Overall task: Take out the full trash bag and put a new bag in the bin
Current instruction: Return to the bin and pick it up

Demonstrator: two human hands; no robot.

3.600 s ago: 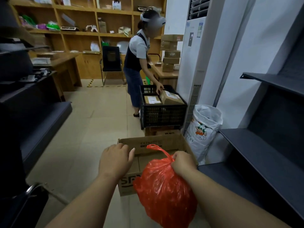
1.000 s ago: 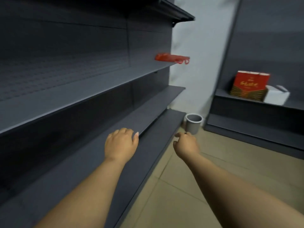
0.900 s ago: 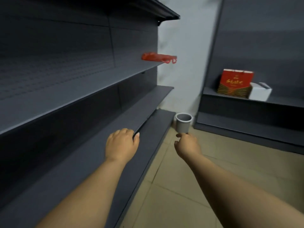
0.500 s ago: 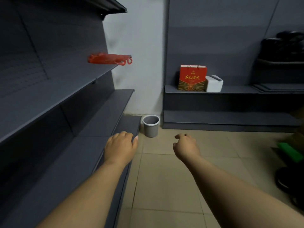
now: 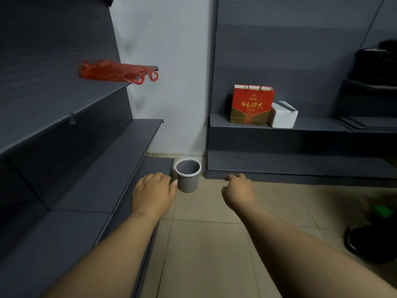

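Note:
A small grey bin (image 5: 188,175) stands on the tiled floor in the corner, with no bag showing inside it. A flat, folded red plastic bag (image 5: 113,72) lies on the end of the upper left shelf, its handles hanging over the edge. My left hand (image 5: 153,193) is held out in front of me, fingers loosely curled, just left of the bin in the picture. My right hand (image 5: 239,191) hovers to the right of the bin, also loosely curled. Neither hand holds anything. The full trash bag is out of view.
Dark grey shelving (image 5: 90,168) runs along the left. A low grey shelf (image 5: 311,125) on the back wall carries a red gift bag (image 5: 251,104) and a white box (image 5: 283,115). Dark objects (image 5: 373,241) and something green (image 5: 382,211) lie on the floor at right.
The view has swung right, from the left shelving to the corner, and the grey bin now sits between my hands. The full red bag held 3.6 s ago is no longer in my right hand.

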